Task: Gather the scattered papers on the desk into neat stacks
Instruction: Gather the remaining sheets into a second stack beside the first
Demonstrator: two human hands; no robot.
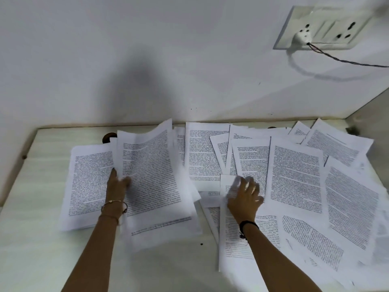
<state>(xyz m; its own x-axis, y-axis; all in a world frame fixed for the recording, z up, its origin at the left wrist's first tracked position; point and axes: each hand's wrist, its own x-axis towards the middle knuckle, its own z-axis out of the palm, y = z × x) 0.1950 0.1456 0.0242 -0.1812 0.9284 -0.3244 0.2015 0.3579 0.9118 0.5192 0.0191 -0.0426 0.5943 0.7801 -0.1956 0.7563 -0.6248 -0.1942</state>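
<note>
Currently: left hand [116, 186] pinches the lifted sheets [147, 165], tilted up over the desk's [31, 186] left half. Right hand [246, 197] is mid-desk, fingers curled at the top edge of a centre sheet [231, 228]; blurred, so the grip cannot be told. Loose papers [294, 175] fan out to the right edge. Likely best: slide each sheet flat beneath the held ones, then tap the edges square.

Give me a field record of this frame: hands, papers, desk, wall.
left hand: pinches raised white printed paper sheets at their left edge
right hand: on scattered white printed paper sheets; grip blurred, cannot tell
pale wooden desk: sheets overlap across centre and right
white wall socket plate: white plug inserted, dark cable trails right
</note>
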